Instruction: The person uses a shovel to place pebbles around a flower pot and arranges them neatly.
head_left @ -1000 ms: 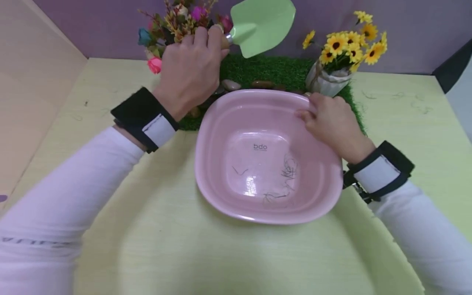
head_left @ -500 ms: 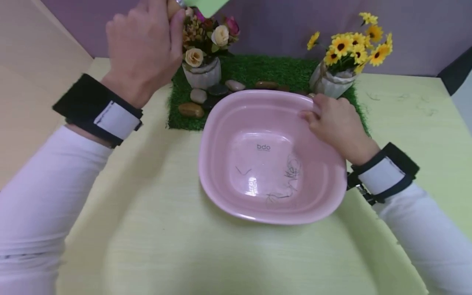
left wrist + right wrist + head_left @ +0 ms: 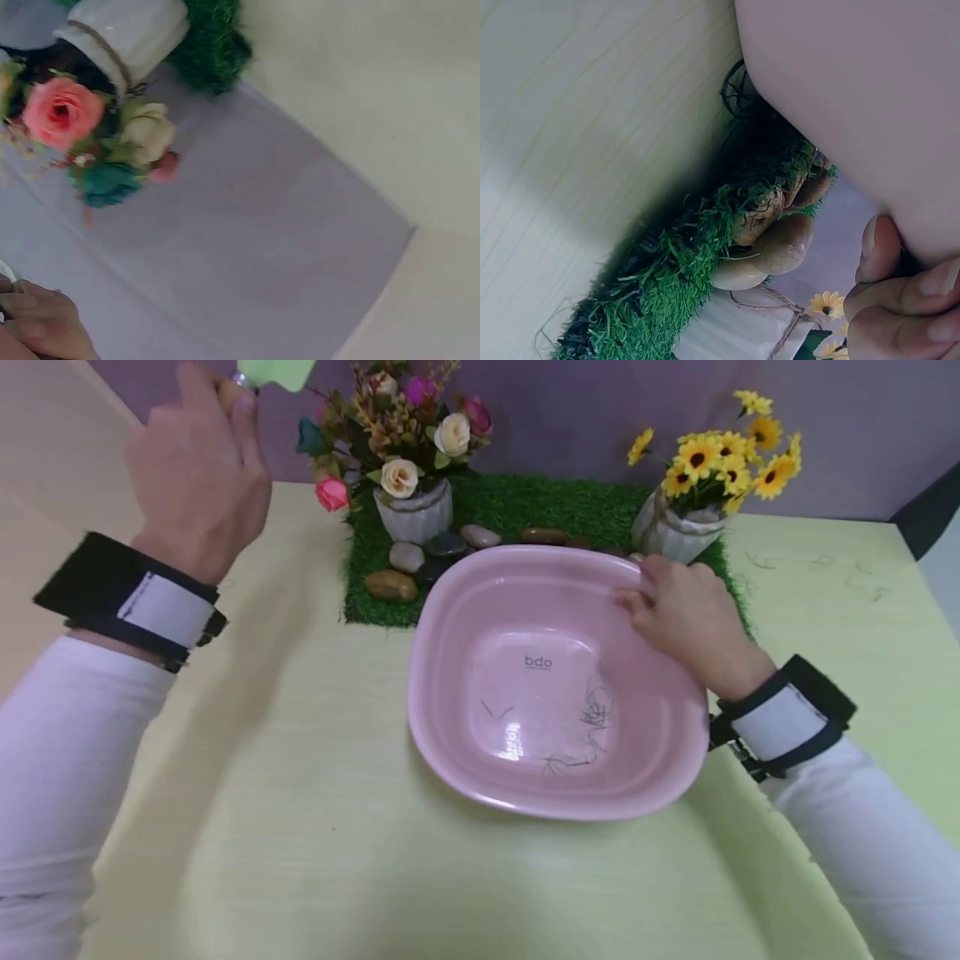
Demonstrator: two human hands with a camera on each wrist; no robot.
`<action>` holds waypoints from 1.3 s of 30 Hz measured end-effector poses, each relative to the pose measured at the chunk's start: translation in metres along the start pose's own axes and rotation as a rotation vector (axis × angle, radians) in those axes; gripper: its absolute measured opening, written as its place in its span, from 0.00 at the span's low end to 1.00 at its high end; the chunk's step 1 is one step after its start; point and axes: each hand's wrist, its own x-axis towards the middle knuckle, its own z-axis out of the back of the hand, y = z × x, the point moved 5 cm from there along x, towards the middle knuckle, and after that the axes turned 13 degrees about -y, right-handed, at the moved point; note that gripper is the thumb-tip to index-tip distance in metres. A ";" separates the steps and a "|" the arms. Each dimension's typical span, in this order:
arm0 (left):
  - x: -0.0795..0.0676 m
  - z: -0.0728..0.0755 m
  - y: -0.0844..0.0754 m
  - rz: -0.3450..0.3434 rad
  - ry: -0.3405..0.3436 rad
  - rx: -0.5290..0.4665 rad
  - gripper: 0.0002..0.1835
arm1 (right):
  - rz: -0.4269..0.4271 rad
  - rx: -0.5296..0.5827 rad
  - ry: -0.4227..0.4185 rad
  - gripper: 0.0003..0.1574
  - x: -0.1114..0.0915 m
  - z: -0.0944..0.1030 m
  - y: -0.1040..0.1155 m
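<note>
At the upper left of the head view, my left hand (image 3: pixel 202 477) is raised and grips the wooden handle of a hand trowel. Its light green blade (image 3: pixel 277 372) is mostly cut off by the top edge. In the left wrist view only part of that hand (image 3: pixel 41 322) shows at the lower left corner. A pink plastic basin (image 3: pixel 450 768) marked "bdo" stands before me, with dark thin strands (image 3: pixel 596 710) on its floor. My right hand (image 3: pixel 690 618) pinches its far right rim. In the right wrist view the curled fingers (image 3: pixel 900 315) press against the basin wall (image 3: pixel 855 82).
Behind the basin lies a green artificial grass mat (image 3: pixel 555 497) with several smooth stones (image 3: pixel 392 585). A pot of mixed flowers (image 3: pixel 416 514) stands on its left, a pot of yellow flowers (image 3: pixel 678 531) on its right. A purple wall (image 3: pixel 555 418) rises behind the table (image 3: pixel 300 827).
My left hand has swung left with the trowel, away from above the basin, uncovering the mixed flowers and stones. The right hand keeps its hold on the basin rim.
</note>
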 end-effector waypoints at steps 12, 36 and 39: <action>-0.017 -0.037 0.067 0.297 0.285 0.119 0.34 | -0.007 -0.024 0.012 0.24 -0.001 0.002 -0.004; -0.082 -0.087 0.087 0.315 0.718 0.206 0.35 | 0.023 -0.010 -0.010 0.23 -0.001 0.000 -0.002; -0.083 -0.087 0.088 0.341 0.762 0.225 0.34 | 0.022 -0.004 0.001 0.23 -0.001 -0.002 -0.002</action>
